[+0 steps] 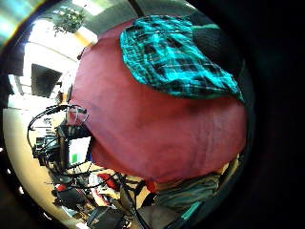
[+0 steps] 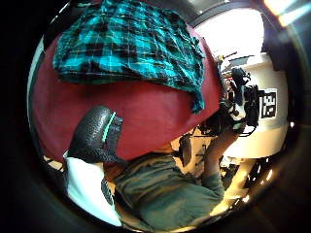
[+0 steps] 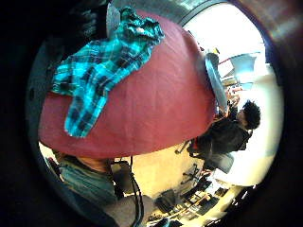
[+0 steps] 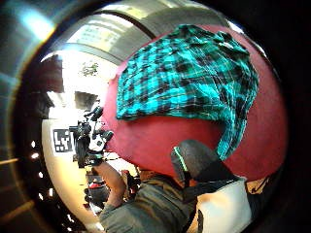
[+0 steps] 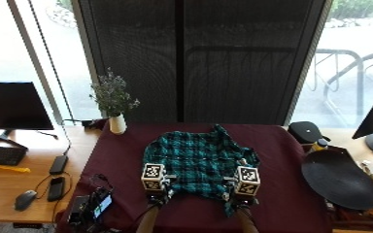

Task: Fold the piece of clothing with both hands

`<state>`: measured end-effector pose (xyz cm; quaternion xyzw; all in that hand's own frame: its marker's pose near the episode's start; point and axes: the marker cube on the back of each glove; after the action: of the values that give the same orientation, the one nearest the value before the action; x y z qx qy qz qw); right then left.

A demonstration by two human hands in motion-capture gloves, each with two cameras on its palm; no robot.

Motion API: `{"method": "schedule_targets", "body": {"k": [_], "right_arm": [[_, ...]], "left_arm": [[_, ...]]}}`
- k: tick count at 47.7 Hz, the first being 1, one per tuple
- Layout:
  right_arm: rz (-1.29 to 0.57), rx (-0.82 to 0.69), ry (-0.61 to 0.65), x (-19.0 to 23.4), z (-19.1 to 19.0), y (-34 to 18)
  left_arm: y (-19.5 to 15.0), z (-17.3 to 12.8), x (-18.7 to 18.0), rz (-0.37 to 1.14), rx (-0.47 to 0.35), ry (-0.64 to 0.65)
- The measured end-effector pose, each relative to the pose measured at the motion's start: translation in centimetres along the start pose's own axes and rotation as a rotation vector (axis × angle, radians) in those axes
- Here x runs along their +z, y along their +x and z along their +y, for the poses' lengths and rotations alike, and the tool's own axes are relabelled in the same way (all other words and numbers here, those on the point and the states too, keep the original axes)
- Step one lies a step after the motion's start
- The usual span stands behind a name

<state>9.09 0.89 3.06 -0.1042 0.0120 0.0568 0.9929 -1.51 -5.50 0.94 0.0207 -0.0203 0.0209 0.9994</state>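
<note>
A teal and black plaid shirt (image 5: 199, 162) lies spread and rumpled in the middle of the dark red table (image 5: 277, 145). One sleeve (image 5: 228, 206) trails toward the near edge. My left hand (image 5: 157, 195) hovers at the shirt's near left edge and my right hand (image 5: 239, 199) at its near right edge, beside the sleeve. The palm views look down on the shirt (image 1: 176, 57) (image 2: 126, 43) (image 3: 99, 66) (image 4: 189, 77) from above, with bare table between. A gloved thumb (image 2: 95, 131) (image 4: 194, 162) shows in each thumb side view, holding nothing.
A white vase of flowers (image 5: 116, 124) stands at the table's far left corner. A black round dish (image 5: 340, 179) lies off the right edge, a black pouch (image 5: 305, 131) behind it. A black device (image 5: 93, 206) sits at the near left corner. The wooden desk (image 5: 18, 194) on the left carries a monitor and a mouse.
</note>
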Motion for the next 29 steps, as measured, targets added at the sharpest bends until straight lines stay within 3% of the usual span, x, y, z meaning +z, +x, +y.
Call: {"method": "schedule_targets", "body": {"k": [2, 12, 16, 22, 29], "right_arm": [[-0.001, 0.009, -0.028, 1.2, -0.5, 0.4], [-0.037, 0.039, -0.215, 6.3, -2.1, 1.8], [-0.02, 0.021, -0.147, 5.3, -1.5, 1.2], [-0.05, -0.015, -0.081, 5.0, -1.7, 0.7], [-0.01, -0.03, -0.006, 4.6, -1.9, 0.2]], "left_arm": [[0.5, 0.7, 1.3, 0.047, -0.004, -0.096], [0.6, 0.1, 4.1, 0.025, -0.002, -0.271], [0.6, 0.7, 3.9, -0.001, -0.015, -0.354], [0.4, 0.2, 5.2, -0.008, 0.003, -0.377], [0.5, -0.1, 5.6, 0.003, 0.034, -0.305]]}}
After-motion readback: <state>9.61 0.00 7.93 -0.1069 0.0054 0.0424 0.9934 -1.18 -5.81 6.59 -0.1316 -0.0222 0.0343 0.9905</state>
